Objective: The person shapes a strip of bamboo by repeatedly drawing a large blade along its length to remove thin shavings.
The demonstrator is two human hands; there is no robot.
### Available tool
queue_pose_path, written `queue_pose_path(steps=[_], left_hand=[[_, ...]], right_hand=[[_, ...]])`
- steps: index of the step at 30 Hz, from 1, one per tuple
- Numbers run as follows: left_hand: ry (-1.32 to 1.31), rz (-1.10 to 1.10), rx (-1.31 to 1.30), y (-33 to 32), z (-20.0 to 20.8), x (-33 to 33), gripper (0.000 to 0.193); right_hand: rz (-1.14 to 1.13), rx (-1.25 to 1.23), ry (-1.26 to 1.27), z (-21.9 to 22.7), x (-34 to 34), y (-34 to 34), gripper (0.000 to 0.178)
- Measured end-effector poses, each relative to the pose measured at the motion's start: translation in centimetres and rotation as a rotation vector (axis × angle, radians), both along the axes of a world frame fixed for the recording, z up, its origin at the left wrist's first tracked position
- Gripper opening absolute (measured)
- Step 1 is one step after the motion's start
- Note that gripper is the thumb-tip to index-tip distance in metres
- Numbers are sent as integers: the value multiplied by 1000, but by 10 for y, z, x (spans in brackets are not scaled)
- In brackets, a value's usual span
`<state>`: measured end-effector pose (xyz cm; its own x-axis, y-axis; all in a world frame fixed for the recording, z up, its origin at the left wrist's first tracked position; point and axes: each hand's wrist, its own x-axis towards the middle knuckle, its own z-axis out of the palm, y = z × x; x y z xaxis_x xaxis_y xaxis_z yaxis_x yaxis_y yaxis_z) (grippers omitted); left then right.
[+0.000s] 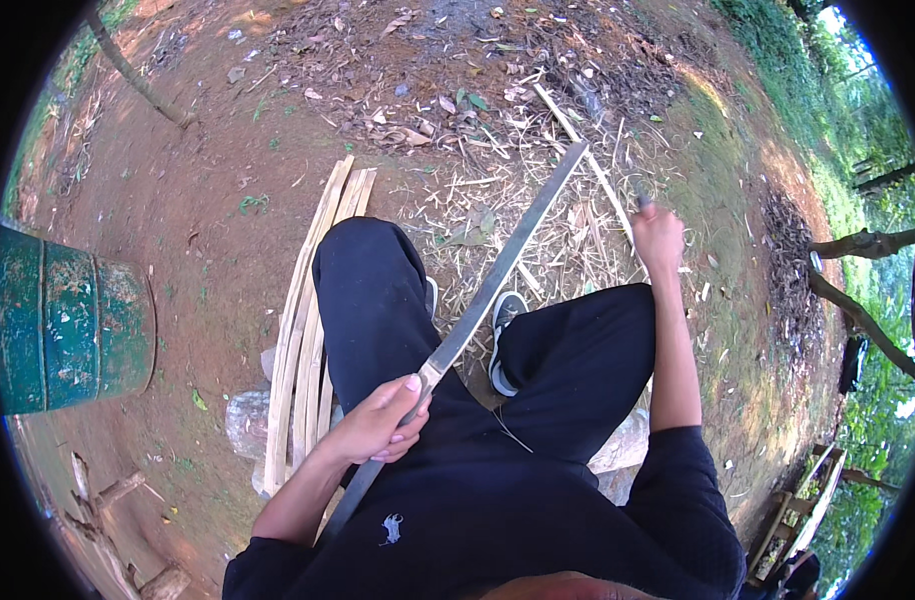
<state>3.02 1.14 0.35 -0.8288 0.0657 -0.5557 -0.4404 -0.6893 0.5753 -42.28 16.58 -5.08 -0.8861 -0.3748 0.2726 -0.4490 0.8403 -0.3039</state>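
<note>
My left hand (383, 425) is closed round a long flat strip (508, 255), apparently bamboo or wood, with a dark grey-green face and a pale edge. The strip slants across my lap, its far end up and to the right above the ground, its near end passing beside my body. Off to the right, my right hand (662, 240) is held in a fist, with a short dark end poking out at its top; the rest of that object is hidden. Beside that fist, a thin pale strip (603, 180) runs over the shavings.
Several pale split strips (303, 340) lean on a log (246, 420) by my left leg. Curled shavings (468, 215) litter the ground ahead. A green metal drum (73, 325) is at the far left. Branches (868, 243) stand at the right, and a wooden frame (813, 500) is lower right.
</note>
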Motion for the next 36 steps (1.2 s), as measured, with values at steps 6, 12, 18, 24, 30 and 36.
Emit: queue_pose_path(steps=[6, 12, 18, 24, 30, 36], left_hand=[[56, 71, -264, -4, 2, -19, 40], [26, 65, -389, -16, -8, -49, 42], [92, 108, -299, -37, 8, -79, 49], [96, 162, -517, -71, 32, -104, 51], [-118, 38, -1177, -160, 77, -130, 26], [12, 223, -1413, -264, 82, -182, 36]], right_hand=[[-118, -287, -162, 19, 4, 11, 25], [197, -385, -118, 53, 92, -14, 19], [459, -339, 114, 36, 147, -41, 13], [475, -551, 52, 13, 148, -42, 10], [350, -638, -44, 12, 129, -20, 11], [309, -635, -65, 12, 126, -19, 15]])
